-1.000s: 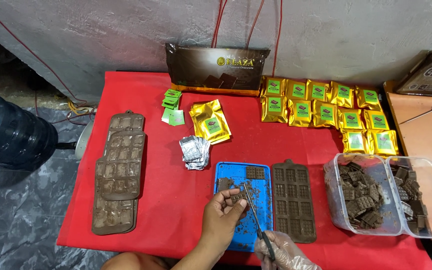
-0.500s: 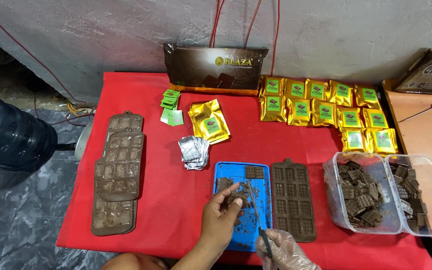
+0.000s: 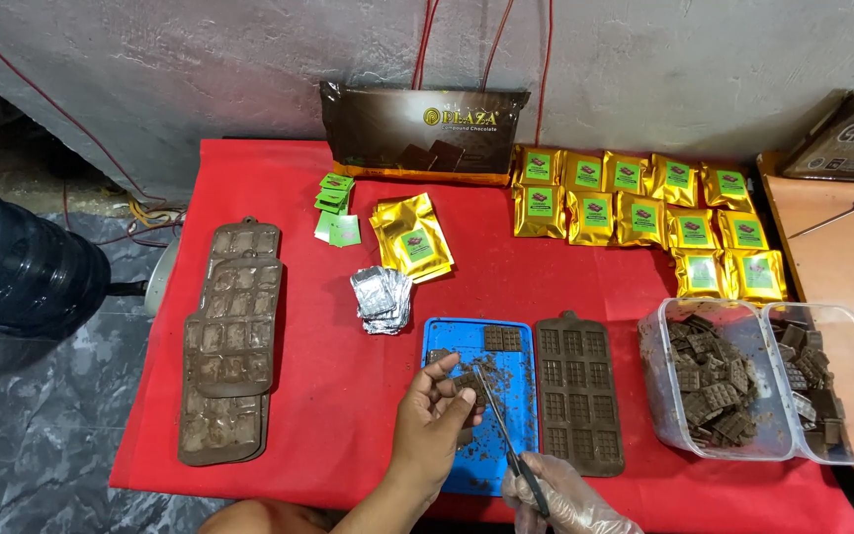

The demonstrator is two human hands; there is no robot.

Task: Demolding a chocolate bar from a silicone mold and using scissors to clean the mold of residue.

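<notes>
1. Over a flat blue plastic tray (image 3: pixel 511 341) on the red-covered table (image 3: pixel 289 178), the bare left hand (image 3: pixel 434 420) pinches a small brown moulded chocolate piece (image 3: pixel 466 381) between thumb and fingertips; the plastic-gloved right hand (image 3: pixel 565 499) is closed around a thin dark metal blade (image 3: pixel 499 420).
2. Chocolate looks light, stiff, brittle; probably best gripped by its edges.
3. Beside it lie a brown silicone mould (image 3: pixel 578 391) and a clear plastic tub of chocolate pieces (image 3: pixel 714 391).
</notes>
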